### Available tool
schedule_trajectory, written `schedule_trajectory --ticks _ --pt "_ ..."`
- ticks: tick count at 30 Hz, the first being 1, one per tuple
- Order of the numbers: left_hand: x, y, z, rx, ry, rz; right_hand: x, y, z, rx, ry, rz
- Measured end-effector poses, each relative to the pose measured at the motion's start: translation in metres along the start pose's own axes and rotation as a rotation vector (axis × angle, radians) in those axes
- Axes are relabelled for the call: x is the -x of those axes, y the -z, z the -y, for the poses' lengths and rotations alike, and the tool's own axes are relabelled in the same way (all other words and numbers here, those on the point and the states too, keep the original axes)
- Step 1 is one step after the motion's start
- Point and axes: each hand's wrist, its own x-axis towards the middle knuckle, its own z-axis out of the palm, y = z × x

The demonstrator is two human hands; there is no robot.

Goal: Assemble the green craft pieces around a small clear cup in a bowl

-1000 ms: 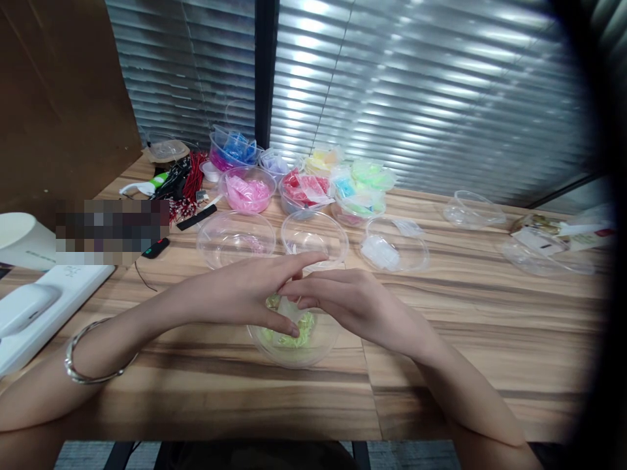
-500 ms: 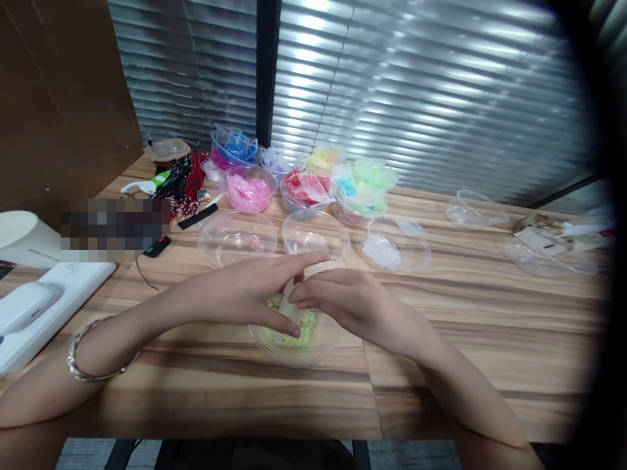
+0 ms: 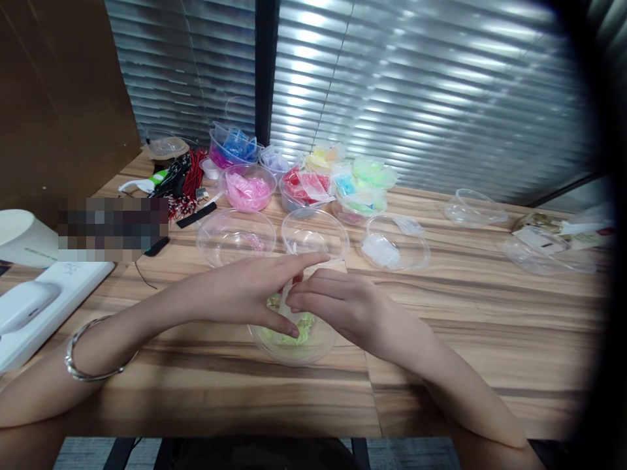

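Observation:
A clear round bowl with yellow-green pieces in it stands near the table's front edge. Over its left side reaches my left hand, thumb and fingers spread apart, a silver bangle on the wrist. My right hand is above the bowl's right side, its fingers bent together at a translucent plastic bag. The fingertips of both hands are close to each other, and part of the bag is hidden behind them.
Behind my hands stand clear bowls, a clear lid with a white packet, and bowls of pink, red and other coloured pieces. A white power strip lies left; clear containers sit far right.
My right hand has turned slightly and its fingers have moved a little to the left at the bag. My left hand has barely moved.

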Motion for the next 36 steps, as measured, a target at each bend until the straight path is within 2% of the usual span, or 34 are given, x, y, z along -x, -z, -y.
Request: schedule_trajectory --ticks 8,13,16,22,26,32,36 --pt "0.0006 0.0039 -0.0041 0.014 0.043 -0.003 -0.0015 0.0064 0.0028 -0.029 0.042 0.019" --pt "0.0007 0.0021 0.0 0.029 0.01 -0.021 -0.0008 0.0036 0.0024 -0.043 -0.042 -0.008" --pt "0.0008 0.0004 0.0015 0.022 -0.01 -0.038 -0.0004 0.0037 0.0014 -0.032 -0.034 -0.016" --pt "-0.0001 0.002 -0.0004 0.014 -0.014 -0.024 -0.0013 0.0065 0.001 -0.065 0.004 0.024" --pt "-0.0001 0.0033 -0.0014 0.029 0.007 -0.016 -0.0018 0.0045 0.0029 -0.066 -0.022 0.042" --pt "0.002 0.0036 -0.0003 0.042 -0.013 -0.033 -0.0032 0.0056 0.0032 0.004 -0.049 -0.037" --pt "0.0027 0.0051 -0.0004 0.027 0.013 -0.018 -0.0049 0.0088 0.0038 0.022 -0.056 -0.014"
